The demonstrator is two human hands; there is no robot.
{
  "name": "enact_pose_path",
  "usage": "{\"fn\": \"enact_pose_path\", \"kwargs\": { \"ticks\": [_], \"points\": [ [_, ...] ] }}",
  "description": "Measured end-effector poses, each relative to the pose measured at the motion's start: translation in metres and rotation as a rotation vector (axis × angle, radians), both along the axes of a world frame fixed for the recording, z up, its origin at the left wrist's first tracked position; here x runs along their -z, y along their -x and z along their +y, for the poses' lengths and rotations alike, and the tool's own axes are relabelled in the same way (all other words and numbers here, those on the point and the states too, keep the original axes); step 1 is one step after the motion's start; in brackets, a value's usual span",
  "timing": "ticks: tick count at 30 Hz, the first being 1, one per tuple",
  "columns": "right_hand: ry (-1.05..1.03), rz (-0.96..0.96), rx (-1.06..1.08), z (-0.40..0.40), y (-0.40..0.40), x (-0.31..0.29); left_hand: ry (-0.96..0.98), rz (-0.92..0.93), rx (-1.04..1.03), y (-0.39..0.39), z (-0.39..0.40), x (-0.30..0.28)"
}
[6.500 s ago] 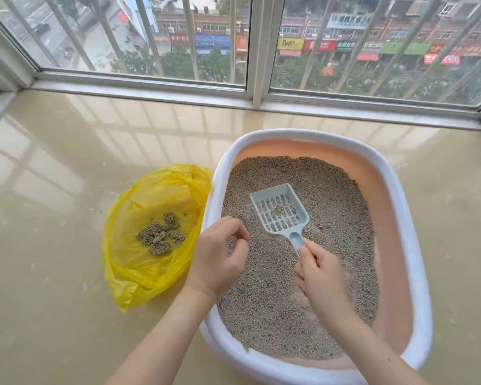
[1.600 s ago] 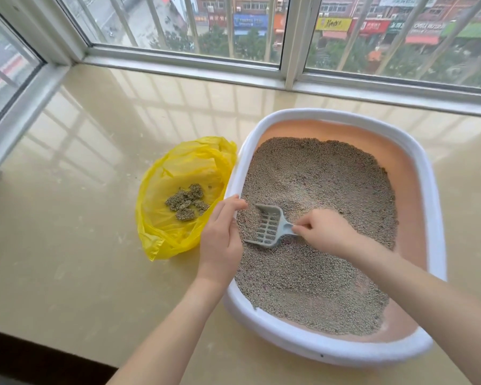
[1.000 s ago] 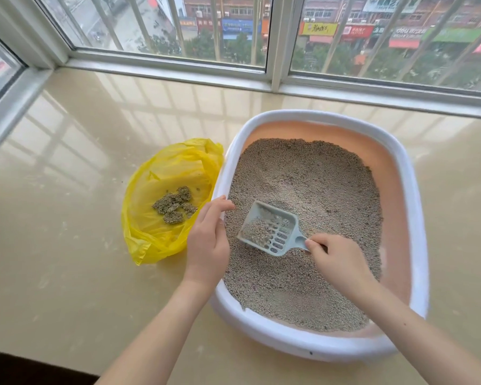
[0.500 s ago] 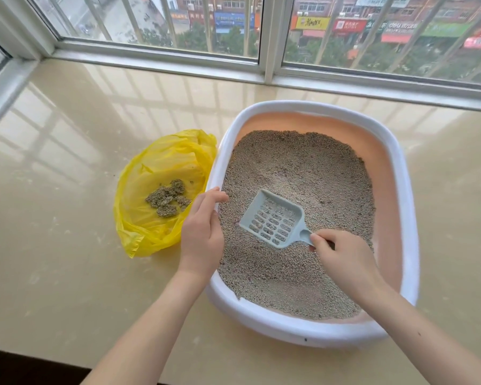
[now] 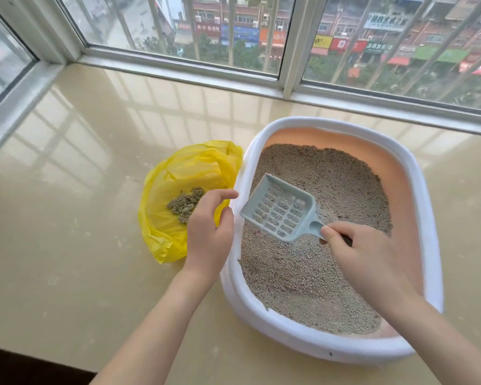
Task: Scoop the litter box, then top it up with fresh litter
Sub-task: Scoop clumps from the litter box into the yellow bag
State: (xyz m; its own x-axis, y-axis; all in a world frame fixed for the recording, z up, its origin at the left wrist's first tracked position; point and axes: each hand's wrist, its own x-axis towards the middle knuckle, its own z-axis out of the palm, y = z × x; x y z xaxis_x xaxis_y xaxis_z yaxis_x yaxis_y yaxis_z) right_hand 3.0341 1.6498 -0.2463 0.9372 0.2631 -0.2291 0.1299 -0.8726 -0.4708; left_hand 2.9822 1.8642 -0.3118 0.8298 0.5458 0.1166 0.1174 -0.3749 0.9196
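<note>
A glossy beige floor (image 5: 75, 232) runs up to a barred window (image 5: 233, 31), beyond which a street of shop signs shows, too blurred to read. On the floor stands a white-rimmed litter box (image 5: 428, 218) with a peach inner wall, filled with grey litter (image 5: 331, 190); its near right corner is crossed by the right forearm, and the litter there is hidden. Just to its left, touching the rim, lies an open yellow plastic bag (image 5: 178, 173) holding a small heap of dark clumps (image 5: 184, 205), partly covered by the left hand.

The right hand (image 5: 364, 254) is wrapped around the handle of a pale blue slotted scoop (image 5: 279, 208); the fingers are curled over the handle, so almost all of it is out of sight and only the neck by the thumb shows. The scoop is held over the left part of the litter, tilted, its open end towards the far left. Whether anything lies in it is hard to tell: through the slots only litter-coloured grain shows, and it may be the bed below.

The left hand (image 5: 208, 232) hovers at the box's left rim, over the gap between box and bag, fingers loosely curved with the index finger stretched towards the scoop; it grasps nothing visible. Whether its palm touches the rim I cannot tell. Both forearms are cut off by the lower edge.
</note>
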Motion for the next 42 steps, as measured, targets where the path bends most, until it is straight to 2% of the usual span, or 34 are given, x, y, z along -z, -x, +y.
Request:
{"fn": "enact_pose_path", "kwargs": {
  "ticks": [3, 5, 14, 17, 22, 24, 26, 33, 35, 38, 42],
  "points": [
    [-0.03, -0.056, -0.046, 0.031, 0.0, -0.006, 0.068, 0.003, -0.075, 0.004, 0.029, -0.008],
    [-0.009, -0.129, -0.115, 0.056, 0.0, -0.004, 0.045, 0.024, -0.131, 0.011, 0.051, -0.012],
    [0.458, -0.733, -0.564, 0.17, -0.003, 0.033, 0.007, 0.11, -0.217, 0.043, 0.127, -0.002],
    [0.398, -0.867, -0.665, 0.184, -0.004, 0.046, 0.024, 0.118, -0.215, 0.049, 0.135, 0.002],
    [0.337, -0.933, -0.739, 0.189, -0.007, 0.053, 0.049, 0.128, -0.215, 0.051, 0.137, 0.006],
    [0.351, -0.883, -0.701, 0.186, -0.008, 0.051, 0.047, 0.117, -0.206, 0.051, 0.134, 0.005],
    [0.267, -0.743, -0.623, 0.178, -0.008, 0.053, 0.047, 0.12, -0.19, 0.051, 0.131, 0.003],
    [-0.542, 0.04, 0.169, 0.106, 0.014, 0.021, 0.011, 0.091, -0.065, 0.034, 0.089, -0.007],
    [-0.694, 0.209, 0.317, 0.075, 0.019, 0.013, -0.005, 0.068, 0.002, 0.024, 0.071, -0.008],
    [-0.734, 0.306, 0.391, 0.03, 0.019, 0.01, -0.061, 0.043, 0.101, 0.007, 0.042, -0.01],
    [-0.659, 0.211, 0.45, -0.015, -0.001, 0.017, -0.115, 0.04, 0.18, -0.015, 0.011, -0.007]
  ]
}}
